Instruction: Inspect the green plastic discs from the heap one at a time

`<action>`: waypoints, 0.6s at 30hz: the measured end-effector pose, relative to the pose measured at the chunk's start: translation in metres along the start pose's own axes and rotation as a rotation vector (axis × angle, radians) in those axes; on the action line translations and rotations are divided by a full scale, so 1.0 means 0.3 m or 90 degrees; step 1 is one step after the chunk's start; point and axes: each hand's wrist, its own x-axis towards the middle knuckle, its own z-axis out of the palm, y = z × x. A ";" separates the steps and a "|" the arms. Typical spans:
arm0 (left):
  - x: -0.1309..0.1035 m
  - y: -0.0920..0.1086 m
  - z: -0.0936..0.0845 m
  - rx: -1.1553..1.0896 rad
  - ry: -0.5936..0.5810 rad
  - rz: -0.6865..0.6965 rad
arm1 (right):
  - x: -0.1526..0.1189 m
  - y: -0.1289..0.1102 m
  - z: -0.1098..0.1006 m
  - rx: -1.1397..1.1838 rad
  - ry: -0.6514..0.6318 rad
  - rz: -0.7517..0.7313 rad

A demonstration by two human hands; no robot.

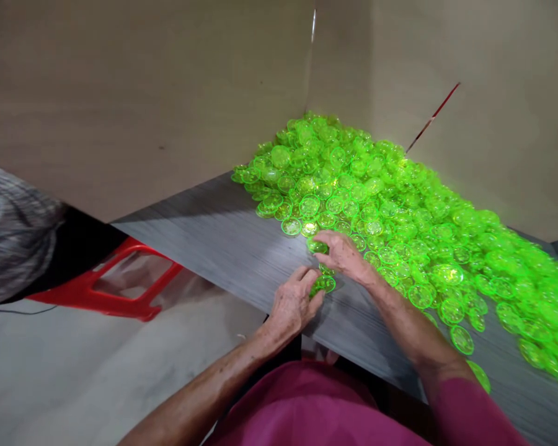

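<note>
A big heap of translucent bright-green round plastic discs [390, 204] covers much of the grey table [214, 229]. Close to the table's near edge, my left hand [294, 298] has its fingers curled round a green disc [325, 284]. Just beyond it, my right hand [341, 253] pinches another green disc [316, 246] between thumb and fingers, at the near side of the heap. A further bit of green shows between my hands, partly hidden. Too small to make out is the exact kind of these discs.
Tall brown panels [190, 93] stand along the far side of the table, behind the heap. To the left is a red plastic stool [102, 294] with a person in patterned clothing [18, 229] on it. Single discs [462, 340] lie near my right forearm.
</note>
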 end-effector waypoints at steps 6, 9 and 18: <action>0.045 -0.043 -0.028 -0.265 0.043 -0.155 | -0.072 0.091 -0.037 0.174 0.166 0.097; 0.085 -0.058 -0.069 -0.395 0.097 -0.252 | -0.090 0.123 -0.044 0.229 0.267 0.204; 0.117 -0.041 -0.148 -0.726 0.118 -0.425 | -0.087 0.074 -0.012 -0.142 0.142 0.096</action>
